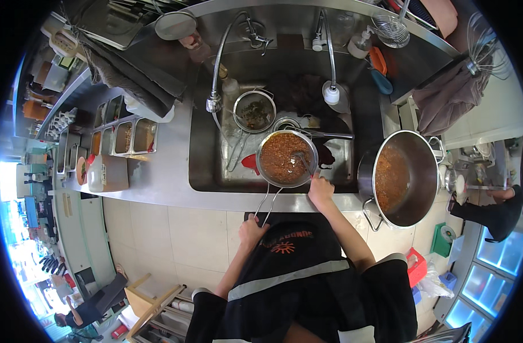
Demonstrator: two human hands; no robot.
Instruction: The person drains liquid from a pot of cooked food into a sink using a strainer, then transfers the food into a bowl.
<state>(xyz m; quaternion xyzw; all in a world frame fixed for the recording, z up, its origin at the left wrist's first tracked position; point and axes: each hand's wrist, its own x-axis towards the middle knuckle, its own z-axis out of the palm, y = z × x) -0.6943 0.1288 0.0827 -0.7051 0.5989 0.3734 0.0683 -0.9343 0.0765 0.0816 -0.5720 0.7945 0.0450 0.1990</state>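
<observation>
My left hand (251, 231) is closed on the wire handle of a metal strainer (261, 171), which holds a reddish-brown, wet, chunky mixture (283, 160) over the sink. In my right hand (321, 188) is the handle of a metal ladle or spoon (303, 159), its head resting in the mixture. To the right, a large steel stockpot (416, 206) stands tilted in view with more of the mixture and liquid at its bottom. Another strainer (255, 111) with dark green bits sits in the sink beyond. What lies below the held strainer is mostly hidden.
The steel sink (205, 180) also holds a whisk (330, 135), dark cloth (296, 92) and a red item (249, 162). Two hose taps (213, 103) (331, 94) hang over it. Left are ingredient trays (124, 137) and a plastic jug (109, 173). Two people are at the far sides.
</observation>
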